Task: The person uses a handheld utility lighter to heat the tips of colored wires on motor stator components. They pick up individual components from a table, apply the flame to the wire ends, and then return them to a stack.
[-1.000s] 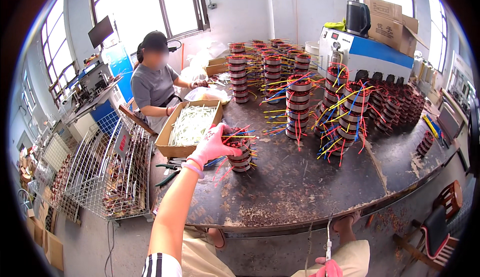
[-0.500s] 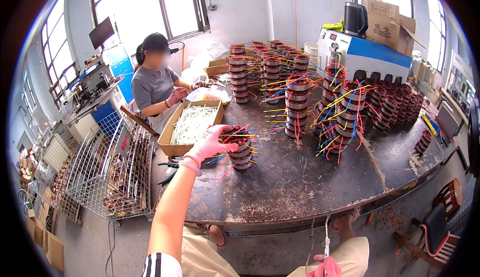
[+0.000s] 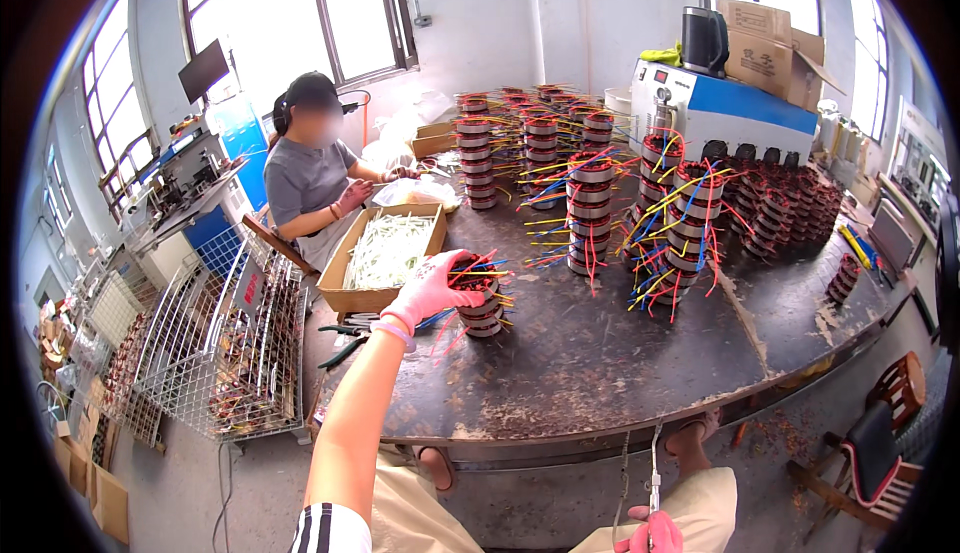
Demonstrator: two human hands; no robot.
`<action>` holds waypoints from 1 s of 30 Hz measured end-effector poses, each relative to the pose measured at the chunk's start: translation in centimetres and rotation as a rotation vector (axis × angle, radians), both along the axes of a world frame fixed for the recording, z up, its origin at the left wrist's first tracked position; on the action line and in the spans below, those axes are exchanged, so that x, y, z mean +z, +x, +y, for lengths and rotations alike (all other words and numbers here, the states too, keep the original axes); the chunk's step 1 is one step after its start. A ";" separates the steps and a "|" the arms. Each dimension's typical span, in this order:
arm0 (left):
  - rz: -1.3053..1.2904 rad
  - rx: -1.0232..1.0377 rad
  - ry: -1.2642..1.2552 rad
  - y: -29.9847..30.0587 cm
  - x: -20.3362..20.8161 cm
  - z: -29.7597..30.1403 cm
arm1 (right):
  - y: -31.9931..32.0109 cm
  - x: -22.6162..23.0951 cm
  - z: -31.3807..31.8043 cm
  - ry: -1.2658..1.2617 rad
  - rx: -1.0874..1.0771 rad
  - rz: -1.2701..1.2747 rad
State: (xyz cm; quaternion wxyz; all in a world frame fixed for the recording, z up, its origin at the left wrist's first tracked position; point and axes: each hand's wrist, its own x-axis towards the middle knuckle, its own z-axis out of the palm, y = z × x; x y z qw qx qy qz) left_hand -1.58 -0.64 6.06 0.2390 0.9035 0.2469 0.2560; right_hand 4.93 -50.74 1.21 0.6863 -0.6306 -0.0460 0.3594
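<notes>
My left hand [image 3: 432, 291], in a pink glove, grips the top of a short stack of wire-wound stators [image 3: 482, 311] near the left of the table. Red, blue and yellow leads stick out around that stack. At the lower edge, my right hand [image 3: 652, 535], also gloved in pink, is closed around a thin white pen-like tool [image 3: 655, 488], held upright in front of the table edge. A cord hangs beside the tool. Taller stator stacks [image 3: 590, 208] with coloured leads stand farther right.
An open cardboard box [image 3: 385, 253] of white sleeves lies left of my hand, pliers [image 3: 345, 348] below it. A co-worker [image 3: 315, 173] sits behind the box. A blue-white machine [image 3: 740, 113] stands at the back right, with stacked bare stators before it. Wire carts [image 3: 225, 343] are at left.
My left hand stays on the stator stack, its fingers shifted slightly over the top. The right hand and its tool have hardly moved. The whole view has shifted a little.
</notes>
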 end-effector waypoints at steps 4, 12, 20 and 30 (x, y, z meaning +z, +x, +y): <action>-0.079 0.029 -0.080 1.2 -0.4 -0.1 | 0.1 -0.2 -0.4 -0.019 -0.019 -0.020; -0.093 0.052 -0.142 1.2 0.0 -0.2 | 0.6 -0.8 -0.9 -0.079 -0.012 -0.130; -0.072 0.003 -0.220 0.9 -0.3 0.8 | 0.6 0.0 -0.8 -0.103 -0.028 -0.041; -0.035 0.007 -0.254 1.5 -0.1 -0.6 | 0.3 0.0 -1.1 -0.065 -0.036 -0.027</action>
